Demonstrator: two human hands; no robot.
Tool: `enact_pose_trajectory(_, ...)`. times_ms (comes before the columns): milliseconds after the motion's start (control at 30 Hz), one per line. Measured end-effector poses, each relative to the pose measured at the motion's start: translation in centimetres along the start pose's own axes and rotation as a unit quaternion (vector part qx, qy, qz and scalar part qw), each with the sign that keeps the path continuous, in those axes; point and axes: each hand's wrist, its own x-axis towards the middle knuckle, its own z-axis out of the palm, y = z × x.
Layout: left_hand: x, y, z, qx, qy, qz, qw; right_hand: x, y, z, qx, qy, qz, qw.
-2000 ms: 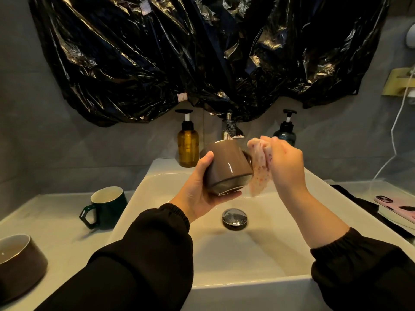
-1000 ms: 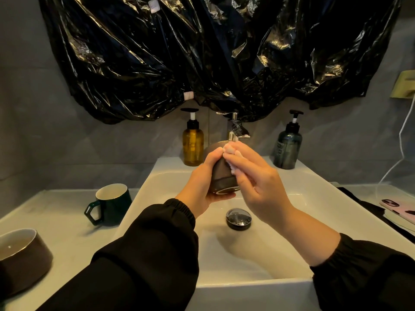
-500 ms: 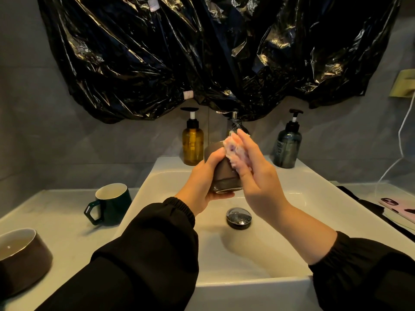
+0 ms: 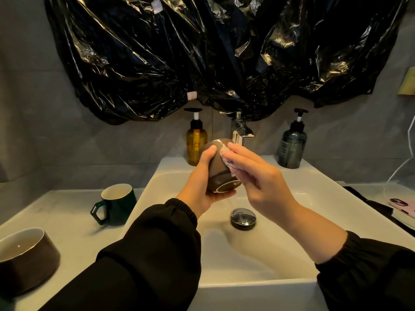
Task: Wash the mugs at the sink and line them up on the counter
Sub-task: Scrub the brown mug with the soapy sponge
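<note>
a brown mug held over the sink and rubbed with a cloth

the left hand (image 4: 203, 187) grips the brown mug (image 4: 216, 173) from its left side, thumb curled over the wall and fingers under it, base tipped toward the camera. on the mug's right side the right hand (image 4: 262, 178) lies with fingers nearly straight, pressing a pale cloth (image 4: 225, 157) against the wall. below the grip is the sink (image 4: 292, 209) with its drain plug (image 4: 243, 218); just behind it, the tap (image 4: 239, 131). well left of the grip, a green mug (image 4: 121, 203) stands upright on the counter (image 4: 56, 221).
</note>
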Motion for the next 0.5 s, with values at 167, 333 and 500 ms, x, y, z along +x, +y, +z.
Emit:
enact_pose_trajectory(167, 0.1, 0.0, -0.1, -0.044, 0.016, -0.018, 0.999, 0.3, 1.0, -0.4, -0.033, 0.072, 0.053, 0.995)
enact_pose_trajectory(333, 0.2, 0.1, 0.2, 0.098, -0.008, -0.009, 0.995, 1.8, 1.2, -1.9, 0.084, 0.158, 0.245, 0.953)
enact_pose_trajectory(500, 0.0, -0.3, 0.5, 0.192, -0.033, -0.029, 0.98, 2.2, 1.2, -2.9, 0.177, -0.001, 0.248, 0.952)
